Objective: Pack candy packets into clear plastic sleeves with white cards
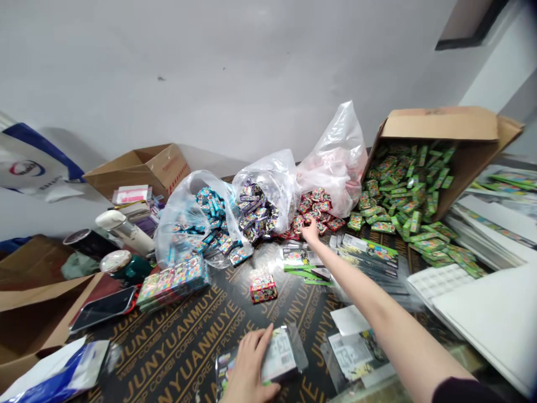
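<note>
Clear-sleeved card packet (277,355) lay near us on the printed plywood board (180,347), under our left hand (247,369). Its fingers (260,338) curled over the packet's left side, closed just enough to press it against the board. That seemed a sound hold, since a slick sleeve is better pinned flat than pinched by one corner, where it could slide or crease. Our right arm stretched across the board, and our right hand (311,231) met the front of a heap of small red boxes (319,210). Its fingers were extended and close together, and we could not tell whether they had hold of a box or only touched one. Working at the heap's edge with the fingertips looked like the careful way, as it left the neighbouring boxes undisturbed. A lone red-and-yellow box (263,288) sat between our hands, and black-and-green packets (298,263) lay beside our right wrist. Behind the red heap stood a clear plastic bag (335,159), and to its left a second bag (268,179) spilled purple boxes (254,210). To the right, a tipped cardboard carton (440,126) spilled green packs (403,190).
</note>
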Demonstrator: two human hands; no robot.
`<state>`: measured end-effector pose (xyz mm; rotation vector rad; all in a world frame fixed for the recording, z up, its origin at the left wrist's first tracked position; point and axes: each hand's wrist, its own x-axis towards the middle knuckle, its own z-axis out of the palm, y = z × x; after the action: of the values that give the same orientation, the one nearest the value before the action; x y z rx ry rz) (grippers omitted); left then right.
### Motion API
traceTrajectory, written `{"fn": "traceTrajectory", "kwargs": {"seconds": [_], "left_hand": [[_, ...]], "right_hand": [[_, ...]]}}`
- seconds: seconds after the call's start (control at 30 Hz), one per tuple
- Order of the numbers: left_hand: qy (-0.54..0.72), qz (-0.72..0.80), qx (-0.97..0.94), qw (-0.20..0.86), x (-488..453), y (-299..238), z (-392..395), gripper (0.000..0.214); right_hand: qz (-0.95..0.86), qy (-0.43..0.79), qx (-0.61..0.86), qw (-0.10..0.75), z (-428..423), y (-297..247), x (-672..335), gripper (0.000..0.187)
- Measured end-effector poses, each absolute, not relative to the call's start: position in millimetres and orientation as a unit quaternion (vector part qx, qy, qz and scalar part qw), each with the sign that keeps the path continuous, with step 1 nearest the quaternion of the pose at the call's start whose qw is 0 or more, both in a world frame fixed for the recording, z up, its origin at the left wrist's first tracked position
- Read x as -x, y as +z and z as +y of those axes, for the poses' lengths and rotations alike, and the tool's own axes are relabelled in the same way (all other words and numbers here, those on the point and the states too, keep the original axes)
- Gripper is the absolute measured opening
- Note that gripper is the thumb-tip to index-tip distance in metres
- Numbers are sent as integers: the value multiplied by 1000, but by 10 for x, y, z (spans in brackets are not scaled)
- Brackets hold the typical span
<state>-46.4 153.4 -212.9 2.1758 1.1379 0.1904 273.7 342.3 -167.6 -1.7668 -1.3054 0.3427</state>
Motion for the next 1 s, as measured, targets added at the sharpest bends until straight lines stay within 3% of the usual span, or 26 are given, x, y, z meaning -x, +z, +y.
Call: {"fn": "traceTrajectory", "kwargs": {"seconds": [0.13,0.23,0.37,0.47,0.57,0.73,0.83,1.0], "left_hand": [[230,476,-761,376,371,-1847,1688,80],[334,487,-650,478,161,-1608,1809,54],[344,453,-512,643,-166,-1395,1777,46],[289,422,-494,703,-332,-1362,1603,31],[299,422,-466,718,-384,-1392,1444,21],[373,451,-369,722,-329,-1423,1354,25],[385,450,-352,725,-311,-1413,1318,27],[340,373,-291,813,-361,-1413,1210,27]], "right_hand": [[-557,239,664,437,2868,-1550,-2557,34],[-602,327,580,440,2283,-1414,-2429,25],[-626,455,492,400,1669,-1229,-2295,26],[-625,508,464,368,1430,-1161,-2224,38],[-641,435,494,395,1289,-1157,-2192,52],[-724,249,517,383,1086,-1276,-2125,97],[-749,214,510,364,996,-1384,-2028,96],[-699,266,492,446,964,-1401,-1896,90]]}}
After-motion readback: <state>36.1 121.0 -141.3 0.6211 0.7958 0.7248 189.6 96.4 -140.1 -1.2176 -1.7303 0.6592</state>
